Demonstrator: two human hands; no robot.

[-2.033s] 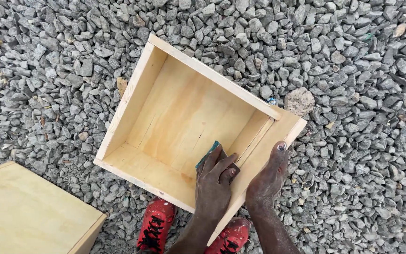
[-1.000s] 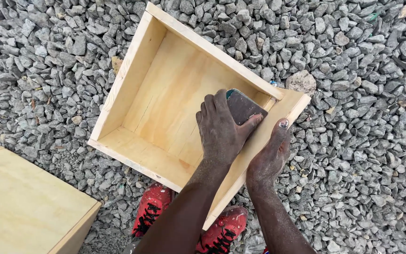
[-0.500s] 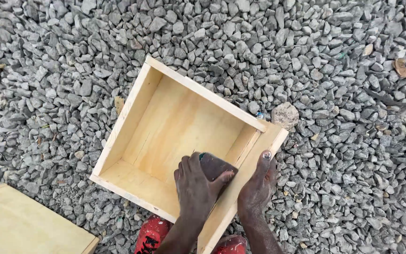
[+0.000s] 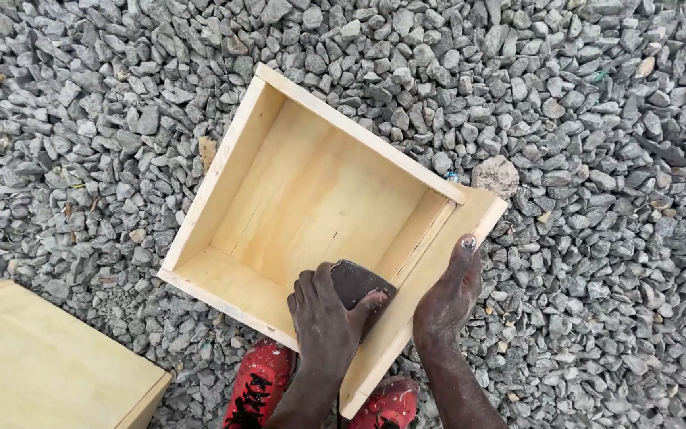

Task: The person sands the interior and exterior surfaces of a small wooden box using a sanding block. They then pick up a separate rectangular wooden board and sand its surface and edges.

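The wooden box (image 4: 319,199) lay open side up on the gravel (image 4: 597,278), turned so that one corner pointed toward the person's red shoes (image 4: 260,385). The left hand (image 4: 325,318) was inside the box at its near right corner, fingers curled over a dark sanding pad (image 4: 359,282) and pressing it against the inner face of the right wall. The right hand (image 4: 448,298) rested flat on the outer face of that same wall, fingers extended and not gripping anything, thumb pointing up along the board. A second wooden box (image 4: 41,365) sat on the gravel at the lower left, well apart from the first. A larger pale stone (image 4: 495,175) lay just beside the box's far right corner.
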